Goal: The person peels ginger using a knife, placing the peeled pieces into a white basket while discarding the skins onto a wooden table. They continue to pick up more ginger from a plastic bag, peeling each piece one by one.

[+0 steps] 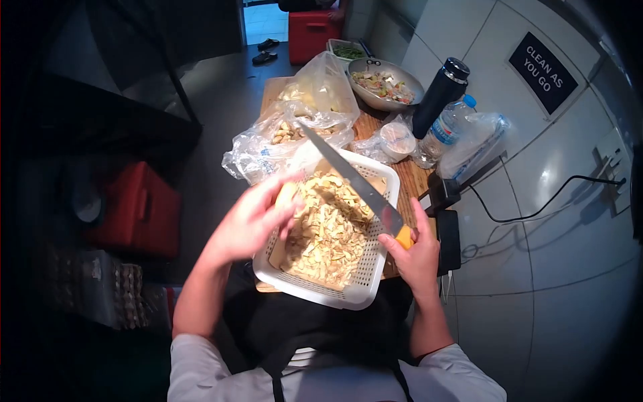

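My right hand (416,251) is closed round the yellow handle of a large kitchen knife (358,184). Its blade points up and to the left, over a white perforated plastic basket (386,268). My left hand (251,218), slightly blurred, grips a pale yellow chunk (287,194) above the basket's left side. Many thin, pale yellow slices (328,234) fill the basket, some with brownish edges. Just behind it lies an open clear plastic bag (251,147) with more pale brownish chunks (287,132) inside.
Farther back on the wooden table are another plastic bag (325,80) and a metal pan (382,104) of chopped food. A black flask (439,97), a water bottle (445,130) and wrapped tubs (396,142) stand right, near the tiled wall. Red boxes (137,211) sit on the floor.
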Action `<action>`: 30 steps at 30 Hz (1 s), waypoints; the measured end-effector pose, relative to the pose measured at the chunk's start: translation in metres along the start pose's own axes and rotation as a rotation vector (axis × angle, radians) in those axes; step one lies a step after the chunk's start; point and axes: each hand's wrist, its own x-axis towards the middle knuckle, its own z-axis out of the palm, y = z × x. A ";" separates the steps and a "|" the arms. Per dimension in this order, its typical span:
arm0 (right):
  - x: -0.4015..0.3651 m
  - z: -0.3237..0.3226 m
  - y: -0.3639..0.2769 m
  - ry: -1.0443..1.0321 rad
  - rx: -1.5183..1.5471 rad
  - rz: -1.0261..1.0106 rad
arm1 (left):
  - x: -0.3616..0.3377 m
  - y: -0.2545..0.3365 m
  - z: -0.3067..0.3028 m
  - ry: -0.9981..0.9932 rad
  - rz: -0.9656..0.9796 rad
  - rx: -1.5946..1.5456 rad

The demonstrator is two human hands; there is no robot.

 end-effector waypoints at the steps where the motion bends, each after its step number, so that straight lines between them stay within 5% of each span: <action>1: 0.000 0.000 -0.002 0.020 0.087 -0.011 | 0.017 0.009 -0.002 0.012 0.055 0.016; 6: 0.009 0.005 0.025 0.091 0.434 -0.139 | 0.156 0.017 -0.009 0.027 0.215 0.191; 13: 0.016 -0.011 0.036 0.084 0.564 0.017 | 0.348 -0.053 -0.041 0.517 -0.216 -0.053; 15: 0.023 -0.013 0.038 0.084 0.582 0.042 | 0.372 -0.059 -0.047 0.656 -0.158 -0.089; 20: 0.032 -0.009 0.039 0.080 0.725 0.151 | 0.375 -0.052 -0.062 0.734 -0.096 -0.120; 24: 0.042 0.001 0.042 0.065 0.744 0.093 | 0.332 -0.011 -0.065 0.328 -0.156 0.164; 25: 0.041 0.001 0.042 0.064 0.687 0.140 | 0.315 -0.003 -0.066 0.194 -0.122 0.301; 29: 0.042 0.010 0.041 0.102 0.657 0.123 | 0.272 0.001 -0.090 0.241 -0.052 0.951; 30: 0.040 0.012 0.036 0.111 0.671 0.122 | 0.264 -0.001 -0.094 0.166 -0.167 1.063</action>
